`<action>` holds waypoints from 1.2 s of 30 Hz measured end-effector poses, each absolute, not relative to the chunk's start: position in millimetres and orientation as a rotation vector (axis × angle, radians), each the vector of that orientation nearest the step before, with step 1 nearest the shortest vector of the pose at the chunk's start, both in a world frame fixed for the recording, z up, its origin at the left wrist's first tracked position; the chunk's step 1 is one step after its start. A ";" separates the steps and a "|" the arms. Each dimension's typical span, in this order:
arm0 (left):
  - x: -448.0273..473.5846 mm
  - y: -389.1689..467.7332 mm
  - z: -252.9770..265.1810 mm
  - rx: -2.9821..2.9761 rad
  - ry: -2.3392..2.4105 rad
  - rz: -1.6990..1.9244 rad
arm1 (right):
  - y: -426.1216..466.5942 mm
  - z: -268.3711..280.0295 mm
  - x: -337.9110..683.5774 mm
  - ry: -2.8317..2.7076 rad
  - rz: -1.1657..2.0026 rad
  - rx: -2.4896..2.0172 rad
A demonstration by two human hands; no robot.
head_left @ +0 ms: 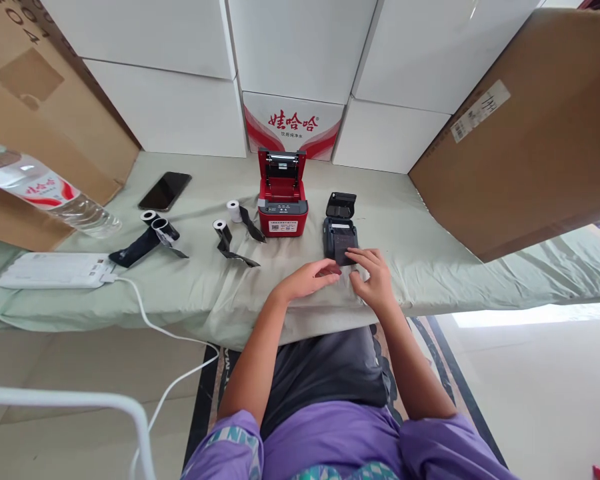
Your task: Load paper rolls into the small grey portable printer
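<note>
A small dark portable printer (333,230) sits on the cloth with its lid (341,205) flipped up. Out of its front hangs a dark strip (344,243), which looks like a paper roll's end. My right hand (375,277) rests its fingertips on the strip's right side, thumb held apart. Close to the printer's front left corner is my left hand (310,279), its fingers loosely stretched and apart; whether they touch the strip is hard to see. Left of these stands a red printer (283,217), also with its cover raised.
Small rolls with black tails (223,233) and a black roll (165,230) lie to the left. Beyond them are a phone (165,191), a white power strip (55,270) with a cable and a tilted water bottle (45,190). White boxes (290,123) and cartons (520,133) border the surface.
</note>
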State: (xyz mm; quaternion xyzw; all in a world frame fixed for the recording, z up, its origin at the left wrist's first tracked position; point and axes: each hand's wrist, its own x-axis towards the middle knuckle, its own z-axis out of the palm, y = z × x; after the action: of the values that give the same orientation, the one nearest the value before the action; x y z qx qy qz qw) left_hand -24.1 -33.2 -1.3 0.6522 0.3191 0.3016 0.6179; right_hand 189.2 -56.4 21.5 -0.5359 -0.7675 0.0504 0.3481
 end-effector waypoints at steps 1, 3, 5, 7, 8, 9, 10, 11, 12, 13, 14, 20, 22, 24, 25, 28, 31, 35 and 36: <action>-24.5 -33.0 -1.0 1.502 0.738 0.693 | -54.4 24.8 190.9 -1.942 0.118 -1.416; -25.3 -32.3 -0.8 1.528 0.743 0.677 | -38.9 35.2 193.3 -1.852 0.085 -1.489; -26.2 -31.2 -1.3 1.562 0.747 0.643 | -8.4 49.2 192.8 -1.826 0.071 -1.579; -26.9 -30.0 -2.5 1.571 0.757 0.607 | 29.6 63.7 188.9 -1.903 0.093 -1.659; -27.0 -29.5 -3.4 1.566 0.759 0.594 | 47.5 70.0 186.0 -1.976 0.112 -1.688; -27.1 -29.0 -4.2 1.558 0.759 0.585 | 62.7 75.2 182.9 -2.037 0.125 -1.712; -27.1 -28.6 -4.8 1.552 0.756 0.579 | 73.7 78.9 179.9 -2.092 0.133 -1.720; -27.0 -28.4 -5.3 1.546 0.753 0.581 | 79.8 81.0 177.2 -2.127 0.126 -1.720; -27.0 -28.5 -5.3 1.542 0.747 0.588 | 80.7 81.5 175.1 -2.140 0.106 -1.713; -27.1 -28.8 -5.0 1.538 0.744 0.598 | 76.6 80.3 173.5 -2.139 0.076 -1.700; -27.2 -29.5 -4.4 1.536 0.744 0.607 | 68.6 77.9 172.7 -2.134 0.045 -1.684; -29.2 -37.9 1.2 1.550 0.777 0.634 | 7.8 60.1 174.2 -2.126 0.011 -1.539; -29.6 -39.5 2.4 1.568 0.787 0.640 | 3.8 60.2 173.0 -2.092 -0.003 -1.514; -29.6 -39.4 3.8 1.581 0.797 0.633 | 7.2 62.2 170.2 -2.108 0.011 -1.521; -29.6 -38.9 4.6 1.583 0.800 0.624 | 9.8 63.0 168.5 -2.129 0.025 -1.533; -29.2 -36.9 7.2 1.582 0.810 0.607 | 14.3 61.9 163.8 -2.173 0.034 -1.549; -29.2 -36.2 8.6 1.569 0.819 0.606 | 11.6 56.2 160.4 -2.152 -0.006 -1.536; -29.1 -36.2 9.1 1.566 0.830 0.601 | 9.0 48.8 152.4 -2.156 -0.067 -1.571; -28.8 -35.8 9.4 1.569 0.832 0.597 | 10.1 47.9 149.4 -2.156 -0.094 -1.584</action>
State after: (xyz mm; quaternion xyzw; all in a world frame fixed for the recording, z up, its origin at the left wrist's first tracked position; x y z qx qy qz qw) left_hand -28.8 -35.8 9.4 0.6748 0.3576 0.2567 0.5924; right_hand 149.4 10.1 47.9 -0.5759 -0.7837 -0.0343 0.2301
